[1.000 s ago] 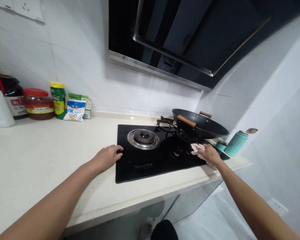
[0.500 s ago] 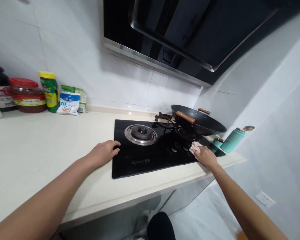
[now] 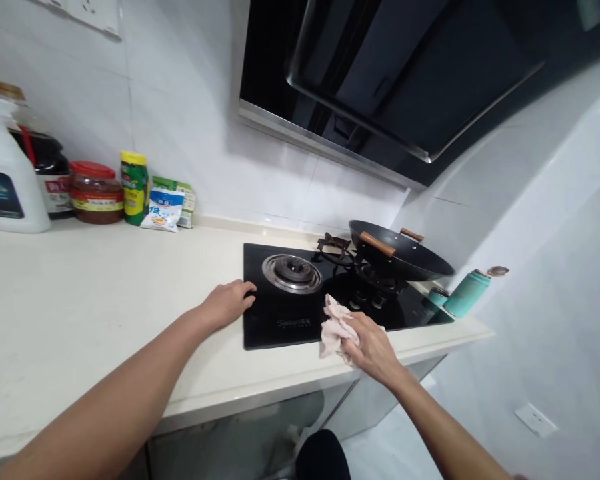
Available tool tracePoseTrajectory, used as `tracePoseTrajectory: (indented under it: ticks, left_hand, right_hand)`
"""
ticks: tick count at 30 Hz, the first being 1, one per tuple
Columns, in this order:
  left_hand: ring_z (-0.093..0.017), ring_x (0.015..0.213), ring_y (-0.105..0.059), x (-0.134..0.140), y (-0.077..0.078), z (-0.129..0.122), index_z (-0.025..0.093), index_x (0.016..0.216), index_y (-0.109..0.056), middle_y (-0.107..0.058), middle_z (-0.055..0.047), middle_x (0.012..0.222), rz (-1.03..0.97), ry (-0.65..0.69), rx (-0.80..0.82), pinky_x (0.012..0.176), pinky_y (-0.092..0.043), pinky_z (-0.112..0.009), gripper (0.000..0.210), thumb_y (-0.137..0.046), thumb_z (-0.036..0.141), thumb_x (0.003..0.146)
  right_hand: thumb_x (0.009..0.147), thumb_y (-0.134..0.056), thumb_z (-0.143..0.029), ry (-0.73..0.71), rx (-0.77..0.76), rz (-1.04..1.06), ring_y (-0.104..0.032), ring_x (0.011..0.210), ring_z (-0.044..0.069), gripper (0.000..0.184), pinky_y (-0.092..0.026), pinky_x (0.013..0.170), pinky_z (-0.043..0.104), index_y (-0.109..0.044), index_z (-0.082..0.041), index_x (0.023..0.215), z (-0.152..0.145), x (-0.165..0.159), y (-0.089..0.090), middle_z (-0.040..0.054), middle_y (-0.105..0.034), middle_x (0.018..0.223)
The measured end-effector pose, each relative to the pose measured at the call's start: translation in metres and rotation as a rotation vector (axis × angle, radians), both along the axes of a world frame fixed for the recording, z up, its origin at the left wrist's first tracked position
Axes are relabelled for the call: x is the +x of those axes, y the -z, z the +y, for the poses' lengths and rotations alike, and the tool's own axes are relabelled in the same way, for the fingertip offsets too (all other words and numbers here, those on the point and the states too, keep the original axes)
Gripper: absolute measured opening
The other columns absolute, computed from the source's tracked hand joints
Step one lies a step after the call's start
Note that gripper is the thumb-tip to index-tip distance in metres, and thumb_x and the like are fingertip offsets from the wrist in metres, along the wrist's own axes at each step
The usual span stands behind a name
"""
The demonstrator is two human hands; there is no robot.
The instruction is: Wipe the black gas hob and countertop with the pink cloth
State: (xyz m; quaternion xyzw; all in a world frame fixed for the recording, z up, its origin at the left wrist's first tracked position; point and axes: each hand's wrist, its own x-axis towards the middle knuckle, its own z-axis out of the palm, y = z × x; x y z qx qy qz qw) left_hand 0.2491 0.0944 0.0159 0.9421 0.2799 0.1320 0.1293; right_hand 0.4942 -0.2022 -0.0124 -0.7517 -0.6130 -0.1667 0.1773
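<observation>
R hand (image 3: 373,343): fingers closed on cloth (image 3: 337,330), bunched prob. for grip, hob (image 3: 290,309) front edge. L hand (image 3: 227,303): fingers part-open, empty, prob. bracing.

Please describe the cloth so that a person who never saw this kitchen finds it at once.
Find the glossy black cooktop set in the cream counter. At its front edge, the right hand grips a crumpled, pale pink cloth. Its light colour and folds set it apart from the round black wok and silver-ringed burner.
</observation>
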Motion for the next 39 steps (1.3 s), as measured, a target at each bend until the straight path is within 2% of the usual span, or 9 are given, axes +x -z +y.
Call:
tracePoseTrajectory:
  ticks: [6, 10, 13, 16, 19, 23, 28, 33, 39]
  left_hand:
    - [-0.03, 0.113, -0.063, 0.0, -0.002, -0.002, 0.021, 0.129, -0.063, -0.065, -0.011, 0.13, 0.009, 0.003, 0.0, 0.098, -0.045, -0.04, 0.046, -0.04, 0.038, 0.092]
    - [-0.03, 0.11, -0.064, 0.001, -0.001, -0.004, 0.02, 0.129, -0.062, -0.065, -0.013, 0.129, 0.017, -0.004, 0.006, 0.096, -0.046, -0.041, 0.046, -0.039, 0.037, 0.092]
    - [-0.03, 0.109, -0.064, 0.002, 0.0, -0.004, 0.021, 0.128, -0.062, -0.065, -0.012, 0.129, 0.01, -0.007, 0.004, 0.096, -0.045, -0.041, 0.045, -0.04, 0.036, 0.092]
    - [-0.03, 0.109, -0.064, 0.002, 0.0, -0.005, 0.022, 0.127, -0.063, -0.065, -0.011, 0.128, 0.005, -0.015, 0.008, 0.096, -0.045, -0.041, 0.044, -0.04, 0.035, 0.092]
    - [-0.029, 0.108, -0.064, 0.001, -0.003, -0.008, 0.022, 0.128, -0.062, -0.065, -0.011, 0.128, 0.018, -0.025, 0.013, 0.096, -0.045, -0.041, 0.044, -0.038, 0.035, 0.093]
    - [-0.029, 0.11, -0.064, -0.001, -0.006, -0.011, 0.022, 0.129, -0.061, -0.064, -0.011, 0.13, 0.025, -0.031, 0.014, 0.098, -0.044, -0.042, 0.045, -0.037, 0.036, 0.094]
    - [-0.028, 0.109, -0.064, -0.001, -0.001, -0.011, 0.022, 0.129, -0.06, -0.065, -0.01, 0.128, 0.017, -0.025, 0.04, 0.098, -0.044, -0.042, 0.043, -0.038, 0.035, 0.096]
    - [-0.027, 0.107, -0.066, -0.001, -0.001, -0.015, 0.019, 0.124, -0.061, -0.07, -0.011, 0.12, 0.043, 0.009, 0.084, 0.094, -0.045, -0.04, 0.038, -0.036, 0.028, 0.098]
    - [-0.025, 0.082, -0.068, -0.001, -0.007, -0.027, 0.018, 0.124, -0.056, -0.072, -0.01, 0.095, 0.144, 0.039, 0.154, 0.083, -0.046, -0.04, 0.034, -0.034, 0.02, 0.098]
  right_hand:
    - [0.088, -0.049, -0.032, 0.372, -0.078, 0.046, -0.056, 0.109, 0.026, 0.042, -0.043, 0.086, 0.037, -0.06, -0.024, 0.128, -0.008, 0.044, -0.007, 0.0095, -0.06, 0.126]
    - [0.09, -0.047, -0.03, 0.49, -0.13, 0.016, -0.055, 0.106, 0.028, 0.038, -0.041, 0.088, 0.037, -0.061, -0.02, 0.125, -0.01, 0.055, -0.009, 0.0128, -0.061, 0.12]
    - [0.09, -0.05, -0.03, 0.451, -0.129, -0.101, -0.053, 0.103, 0.029, 0.042, -0.039, 0.09, 0.04, -0.06, -0.017, 0.128, -0.004, 0.035, -0.007, 0.0154, -0.06, 0.114]
    - [0.09, -0.051, -0.032, 0.274, -0.158, -0.152, -0.052, 0.102, 0.029, 0.052, -0.039, 0.093, 0.04, -0.052, -0.019, 0.141, 0.01, 0.002, -0.009, 0.0144, -0.058, 0.115]
    - [0.093, -0.048, -0.034, 0.216, -0.202, -0.136, -0.053, 0.104, 0.029, 0.052, -0.039, 0.095, 0.039, -0.05, -0.021, 0.143, 0.035, -0.021, -0.019, 0.0132, -0.058, 0.115]
    - [0.095, -0.044, -0.036, 0.392, -0.278, -0.114, -0.056, 0.104, 0.03, 0.045, -0.039, 0.094, 0.039, -0.059, -0.014, 0.132, 0.08, -0.015, -0.03, 0.0177, -0.059, 0.115]
    - [0.095, -0.045, -0.034, 0.54, -0.357, -0.017, -0.051, 0.119, 0.034, 0.04, -0.038, 0.099, 0.042, -0.062, -0.012, 0.125, 0.143, 0.021, -0.033, 0.0214, -0.056, 0.126]
    - [0.094, -0.045, -0.037, 0.618, -0.365, 0.078, -0.05, 0.124, 0.033, 0.046, -0.039, 0.1, 0.044, -0.057, -0.014, 0.133, 0.192, 0.066, -0.038, 0.022, -0.054, 0.132]
    - [0.098, -0.035, -0.049, 0.636, -0.371, 0.15, -0.054, 0.121, 0.035, 0.055, -0.044, 0.095, 0.047, -0.054, -0.015, 0.136, 0.249, 0.118, -0.043, 0.0243, -0.05, 0.136]
